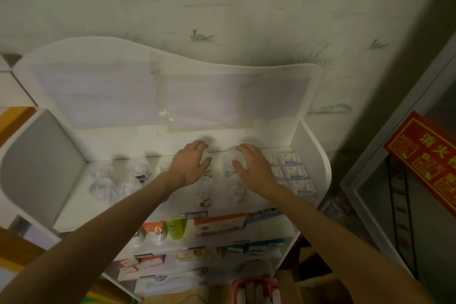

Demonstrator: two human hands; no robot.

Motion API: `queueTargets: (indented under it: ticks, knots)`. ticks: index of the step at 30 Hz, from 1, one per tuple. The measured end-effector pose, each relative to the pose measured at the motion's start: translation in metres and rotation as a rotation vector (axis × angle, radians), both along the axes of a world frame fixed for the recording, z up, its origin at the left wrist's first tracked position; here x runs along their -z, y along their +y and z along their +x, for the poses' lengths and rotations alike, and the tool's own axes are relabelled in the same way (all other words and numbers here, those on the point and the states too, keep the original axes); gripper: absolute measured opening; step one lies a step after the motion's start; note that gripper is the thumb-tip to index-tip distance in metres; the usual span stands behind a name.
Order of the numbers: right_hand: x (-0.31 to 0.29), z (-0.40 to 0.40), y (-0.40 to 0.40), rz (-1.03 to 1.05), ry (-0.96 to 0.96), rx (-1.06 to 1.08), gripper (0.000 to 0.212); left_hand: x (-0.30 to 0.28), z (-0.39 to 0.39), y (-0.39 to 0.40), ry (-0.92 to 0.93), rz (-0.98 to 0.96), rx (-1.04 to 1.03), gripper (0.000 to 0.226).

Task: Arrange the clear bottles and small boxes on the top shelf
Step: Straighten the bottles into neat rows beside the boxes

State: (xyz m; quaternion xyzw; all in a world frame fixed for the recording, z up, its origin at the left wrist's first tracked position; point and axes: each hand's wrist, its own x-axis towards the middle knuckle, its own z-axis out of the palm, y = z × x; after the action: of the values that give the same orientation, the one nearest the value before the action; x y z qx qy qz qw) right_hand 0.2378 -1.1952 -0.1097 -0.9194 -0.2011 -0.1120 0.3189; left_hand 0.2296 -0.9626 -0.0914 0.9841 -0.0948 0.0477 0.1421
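Observation:
Several clear bottles (101,184) stand in two rows on the white top shelf (81,215). My left hand (191,164) rests over the top of a clear bottle in the back row, fingers curled on it. My right hand (251,164) grips another back-row clear bottle (230,161) from its right side. In front of them stand two more clear bottles (203,192). Small white boxes (297,171) with blue and orange print lie in rows at the shelf's right end, just right of my right hand.
The shelf has a tall curved back panel (158,86) and side walls. Lower shelves hold coloured medicine boxes (219,224). A red sign with yellow characters (429,158) hangs at the right. A red basket (256,289) sits on the floor below.

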Motion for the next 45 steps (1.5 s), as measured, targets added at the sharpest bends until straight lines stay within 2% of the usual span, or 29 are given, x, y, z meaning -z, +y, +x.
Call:
queueTargets:
  ticks: [4,8,13,21,28,32,36,41,45]
  knots:
    - [0.004,0.008,0.023,-0.284,0.019,-0.017,0.055,0.014,-0.011,-0.001,0.062,0.039,-0.047,0.063]
    - [0.019,0.009,0.03,-0.426,0.071,0.007,0.057,0.03,-0.018,-0.005,0.094,0.072,-0.042,0.065]
    - [0.027,0.007,0.028,-0.343,0.112,0.014,0.054,0.04,-0.018,-0.004,0.05,0.062,-0.05,0.077]
    - [0.032,0.008,0.029,-0.293,0.091,0.033,0.052,0.043,-0.02,-0.007,0.046,0.024,-0.073,0.075]
    - [0.03,0.013,0.027,-0.202,0.149,0.006,0.072,0.041,-0.018,-0.004,0.058,0.021,-0.061,0.064]
    - [0.026,0.015,0.025,-0.158,0.176,-0.004,0.061,0.032,-0.019,-0.004,0.059,-0.018,-0.073,0.066]
    - [0.019,0.015,0.026,-0.102,0.134,-0.004,0.056,0.016,-0.017,0.007,-0.025,-0.05,-0.067,0.072]
    - [0.003,0.012,0.043,-0.022,0.017,-0.024,0.048,-0.009,-0.019,0.053,-0.109,-0.104,-0.098,0.067]
    - [-0.009,0.004,0.076,-0.048,-0.029,-0.142,0.047,-0.015,-0.029,0.101,-0.06,-0.093,-0.166,0.063]
